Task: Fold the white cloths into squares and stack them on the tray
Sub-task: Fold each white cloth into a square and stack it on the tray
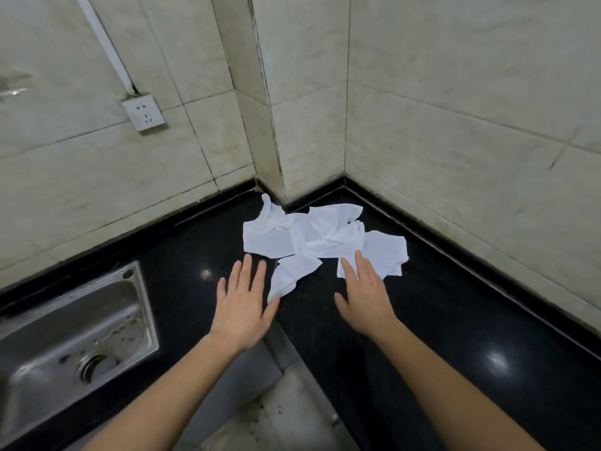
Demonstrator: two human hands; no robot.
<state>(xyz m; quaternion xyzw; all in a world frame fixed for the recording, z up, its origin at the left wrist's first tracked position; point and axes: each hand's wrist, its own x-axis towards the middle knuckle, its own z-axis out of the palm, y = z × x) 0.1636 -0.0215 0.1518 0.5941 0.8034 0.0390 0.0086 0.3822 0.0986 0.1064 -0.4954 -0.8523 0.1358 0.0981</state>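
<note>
Of the person only two hands and their forearms show, all of it bare. The left hand is slim, with long narrow fingers, all five in sight from the back, and it runs into a slender left forearm that is uncovered as far as the view reaches. The right hand is of the same slim build, its thumb and fingers also seen from the back, and the right forearm behind it is likewise uncovered to the view's end; the nails are too blurred to describe.
</note>
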